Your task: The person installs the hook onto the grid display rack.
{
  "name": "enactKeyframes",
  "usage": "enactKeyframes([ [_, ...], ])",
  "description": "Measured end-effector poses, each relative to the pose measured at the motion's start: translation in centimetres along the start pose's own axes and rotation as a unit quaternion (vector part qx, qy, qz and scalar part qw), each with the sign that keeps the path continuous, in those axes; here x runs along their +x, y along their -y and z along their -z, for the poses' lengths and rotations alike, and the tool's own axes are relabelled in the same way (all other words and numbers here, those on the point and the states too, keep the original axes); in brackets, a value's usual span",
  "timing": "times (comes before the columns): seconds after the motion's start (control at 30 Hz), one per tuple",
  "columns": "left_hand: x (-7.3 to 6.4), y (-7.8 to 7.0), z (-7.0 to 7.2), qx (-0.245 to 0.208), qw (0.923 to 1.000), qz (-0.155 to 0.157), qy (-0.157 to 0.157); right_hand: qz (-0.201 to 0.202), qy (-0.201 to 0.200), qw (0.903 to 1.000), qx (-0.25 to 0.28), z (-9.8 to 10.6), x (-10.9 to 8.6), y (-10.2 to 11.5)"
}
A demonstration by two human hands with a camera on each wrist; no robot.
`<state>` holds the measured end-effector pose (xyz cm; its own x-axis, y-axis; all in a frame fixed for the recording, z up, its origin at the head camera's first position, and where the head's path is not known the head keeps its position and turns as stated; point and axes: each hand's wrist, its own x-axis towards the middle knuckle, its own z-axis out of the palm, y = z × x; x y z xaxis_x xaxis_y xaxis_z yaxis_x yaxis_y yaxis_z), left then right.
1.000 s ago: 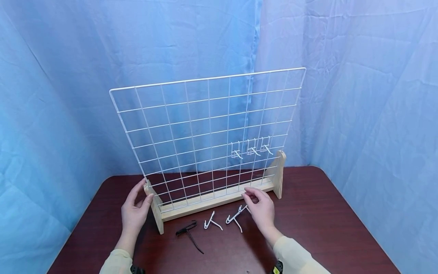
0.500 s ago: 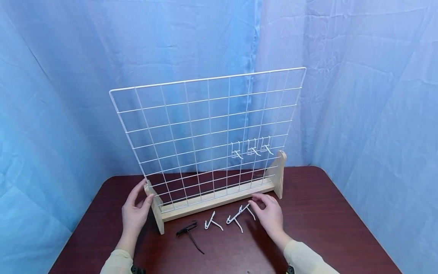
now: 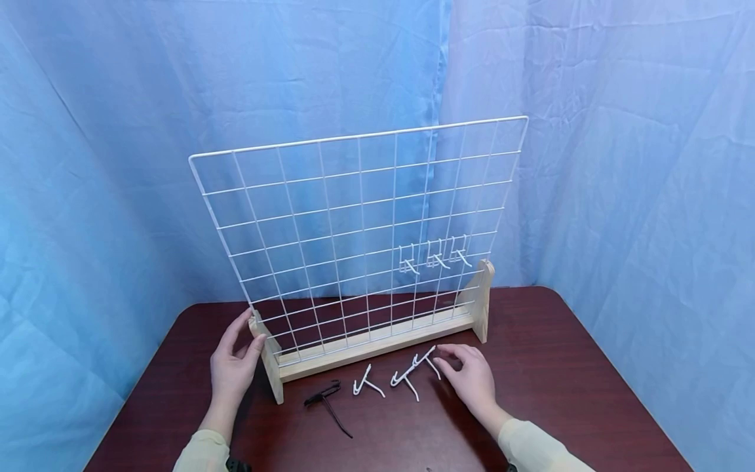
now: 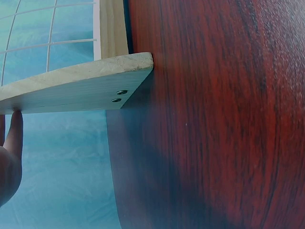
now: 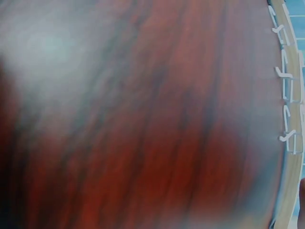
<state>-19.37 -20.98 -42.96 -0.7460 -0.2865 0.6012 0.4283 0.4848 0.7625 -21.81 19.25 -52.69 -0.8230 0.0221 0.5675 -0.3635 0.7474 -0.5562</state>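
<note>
In the head view my left hand (image 3: 231,364) rests its thumb and fingertips against the left wooden end panel (image 3: 268,360) of a stand. The left wrist view shows those fingertips on the outer face of this panel (image 4: 81,90). The stand holds a white wire grid panel (image 3: 321,177) upright. My right hand (image 3: 470,380) is low over the table, thumb and forefinger apart, fingertips right at the end of a white display hook (image 3: 426,359). That hook overlaps a second white hook (image 3: 405,379). A third white hook (image 3: 368,383) and a black hook (image 3: 324,396) lie further left.
Three white hooks (image 3: 436,255) hang in a row at the lower right of the grid. A pale wooden crossbar (image 3: 377,341) joins the two end panels. The stand is on a dark red-brown table (image 3: 566,393), with blue curtains (image 3: 637,196) around it.
My right hand has moved right and toward me from the crossbar, its thumb and forefinger spreading beside the rightmost loose hook. The left hand has stayed on the end panel.
</note>
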Motion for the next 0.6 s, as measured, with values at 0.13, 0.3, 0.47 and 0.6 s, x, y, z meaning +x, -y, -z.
enactKeyframes([
  [0.13, -0.01, -0.09, 0.03, -0.001, 1.0, 0.0, 0.001, 0.003, 0.007, 0.9999, -0.006, -0.08, -0.38, -0.35],
  [0.3, -0.03, -0.06, 0.06, -0.002, 1.0, -0.004, 0.003, 0.017, 0.019, 0.9997, -0.004, -0.21, -0.75, -0.74],
  [0.47, -0.03, -0.1, 0.02, -0.001, 1.0, -0.01, 0.001, 0.009, 0.047, 0.9989, 0.003, -0.18, -0.93, -0.84],
  [0.6, -0.02, -0.18, 0.01, 0.0, 1.0, -0.009, 0.0, 0.008, 0.062, 0.998, 0.007, -0.19, -1.04, -0.95],
])
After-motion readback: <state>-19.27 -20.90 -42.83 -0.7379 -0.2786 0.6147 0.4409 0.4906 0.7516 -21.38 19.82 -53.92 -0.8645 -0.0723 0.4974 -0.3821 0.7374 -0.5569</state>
